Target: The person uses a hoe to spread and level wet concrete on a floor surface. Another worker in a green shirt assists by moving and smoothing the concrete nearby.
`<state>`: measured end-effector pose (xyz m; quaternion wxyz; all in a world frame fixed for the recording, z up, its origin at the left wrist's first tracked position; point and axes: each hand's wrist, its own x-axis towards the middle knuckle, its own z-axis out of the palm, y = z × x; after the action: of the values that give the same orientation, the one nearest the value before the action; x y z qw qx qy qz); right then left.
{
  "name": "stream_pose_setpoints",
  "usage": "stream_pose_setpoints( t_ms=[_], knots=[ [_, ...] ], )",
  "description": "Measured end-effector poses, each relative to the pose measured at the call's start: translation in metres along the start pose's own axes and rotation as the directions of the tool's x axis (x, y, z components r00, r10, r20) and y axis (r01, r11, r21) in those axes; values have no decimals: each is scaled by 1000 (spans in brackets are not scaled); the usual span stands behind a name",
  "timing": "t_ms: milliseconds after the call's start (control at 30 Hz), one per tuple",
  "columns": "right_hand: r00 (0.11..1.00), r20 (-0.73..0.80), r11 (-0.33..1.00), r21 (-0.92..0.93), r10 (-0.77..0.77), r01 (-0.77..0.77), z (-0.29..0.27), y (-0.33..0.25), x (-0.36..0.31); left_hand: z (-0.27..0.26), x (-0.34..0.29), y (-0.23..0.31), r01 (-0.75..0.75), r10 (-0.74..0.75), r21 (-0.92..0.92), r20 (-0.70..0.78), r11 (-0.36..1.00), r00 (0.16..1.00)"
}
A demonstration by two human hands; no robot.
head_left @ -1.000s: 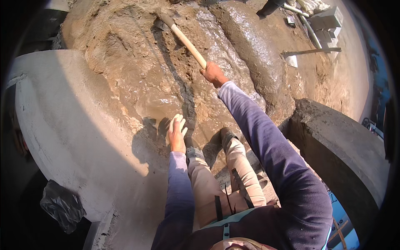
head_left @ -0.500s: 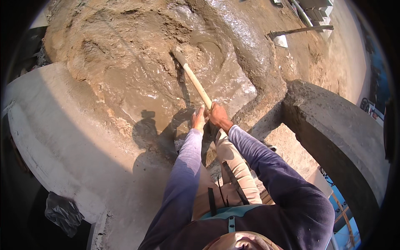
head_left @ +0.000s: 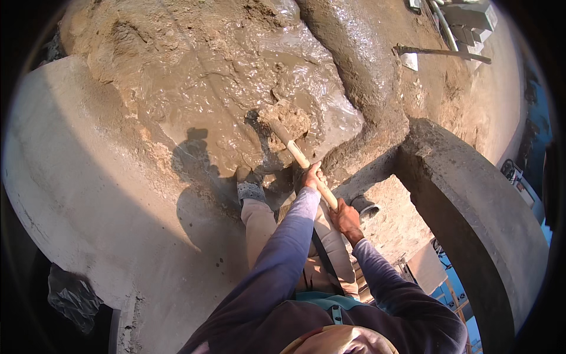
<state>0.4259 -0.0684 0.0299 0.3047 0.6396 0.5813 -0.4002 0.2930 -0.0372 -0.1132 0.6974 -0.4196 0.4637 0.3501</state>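
Both my hands grip a long wooden-handled digging tool (head_left: 298,154); its head is covered by a clump of wet mud (head_left: 290,118). Closed round the middle of the handle is my left hand (head_left: 311,176). Lower down, near the butt end and close to my right thigh, my right hand (head_left: 345,217) is wrapped round it. The handle slants up and left from my body to the clump. Glossy brown wet mud (head_left: 218,106) spreads around the tool's head, just ahead of my feet.
A thick concrete beam (head_left: 471,177) curves along the right. On the left lies a smooth concrete slab (head_left: 112,194), with a black plastic bag (head_left: 73,298) beside its lower edge. Another wooden-handled tool (head_left: 445,53) rests at the far right, near grey blocks (head_left: 469,17).
My hands have come back toward my body and to the right, now spaced apart on the handle. The tool's head has drawn nearer, with a mud clump at it.
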Motion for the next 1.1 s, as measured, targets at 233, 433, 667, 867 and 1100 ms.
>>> stream_pose_setpoints(
  t_ms=[233,433,667,867,1100],
  knots=[
    [882,-357,899,193,-309,393,-19,-105,53,64,-133,129,-572,533,189,220,798,817],
    [576,-669,496,340,-470,799,-141,-404,89,70,-321,296,-983,859,168,512,-74,23],
    [589,-640,530,315,-493,787,-192,-640,229,-159,-251,260,-833,907,470,142,291,396],
    [879,-292,899,115,-377,423,-70,-563,342,-278,-211,179,-587,726,435,-313,683,613],
    [937,-117,941,38,-331,337,-82,-524,276,-265,-217,178,-537,649,416,-194,734,736]
  ],
)
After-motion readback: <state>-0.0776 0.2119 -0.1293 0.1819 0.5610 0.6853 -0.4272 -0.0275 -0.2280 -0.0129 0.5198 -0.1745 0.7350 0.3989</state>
